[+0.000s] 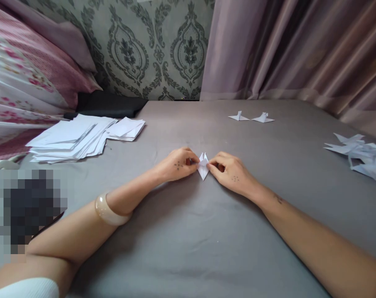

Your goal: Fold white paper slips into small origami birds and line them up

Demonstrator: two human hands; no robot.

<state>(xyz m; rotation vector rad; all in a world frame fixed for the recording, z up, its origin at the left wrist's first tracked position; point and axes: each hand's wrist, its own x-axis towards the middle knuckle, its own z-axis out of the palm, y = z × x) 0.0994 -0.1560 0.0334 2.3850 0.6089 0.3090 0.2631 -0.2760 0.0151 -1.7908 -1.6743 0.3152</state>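
A small white folded paper piece (203,169), kite-shaped with two narrow points at the top and one point at the bottom, is held at the middle of the grey cloth surface. My left hand (182,164) pinches its left edge between thumb and fingers. On the opposite edge, my right hand (227,170) grips it the same way. Both hands are closed, with the paper between them. A pale bangle (109,210) sits on my left forearm.
Stacked white paper sheets (73,138) and a smaller paper stack (126,129) lie at the left. Two folded paper figures (263,118) stand at the far right-centre. A pile of folded paper pieces (362,155) is at the right edge. Behind is a grey cloth-covered surface's edge, with a curtain (253,49).
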